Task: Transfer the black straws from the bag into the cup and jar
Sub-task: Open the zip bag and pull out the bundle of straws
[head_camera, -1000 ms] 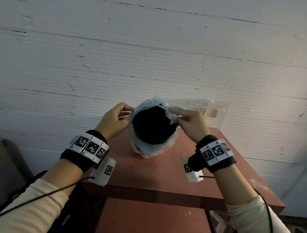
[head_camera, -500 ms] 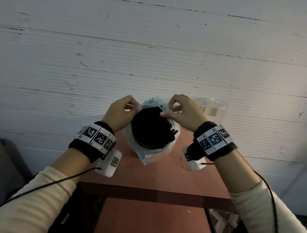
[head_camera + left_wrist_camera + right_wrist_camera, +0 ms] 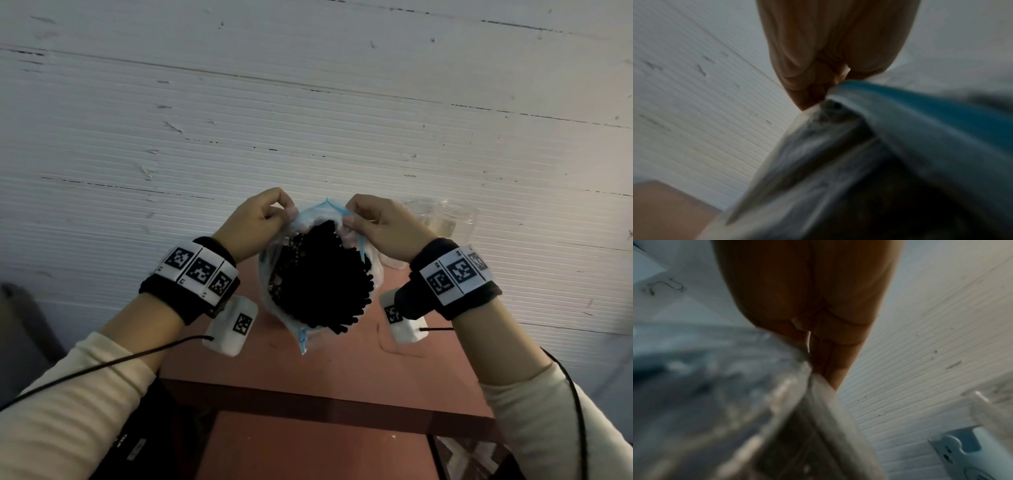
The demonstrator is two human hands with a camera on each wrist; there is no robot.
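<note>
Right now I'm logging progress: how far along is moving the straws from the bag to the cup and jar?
Only the start. Done: the bag stands open on the table. In hand: the left hand and right hand each pinch its rim, spreading the mouth. Left: all visible straws sit packed inside; the clear containers behind the right hand look empty.

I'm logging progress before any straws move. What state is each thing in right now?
bag: mouth pulled open, held off the table.
black straws: all bundled inside the bag.
left hand: pinches the bag's rim.
right hand: pinches the opposite rim.
cup: upright, no straws visible.
jar: upright, lidless, no straws visible.
</note>
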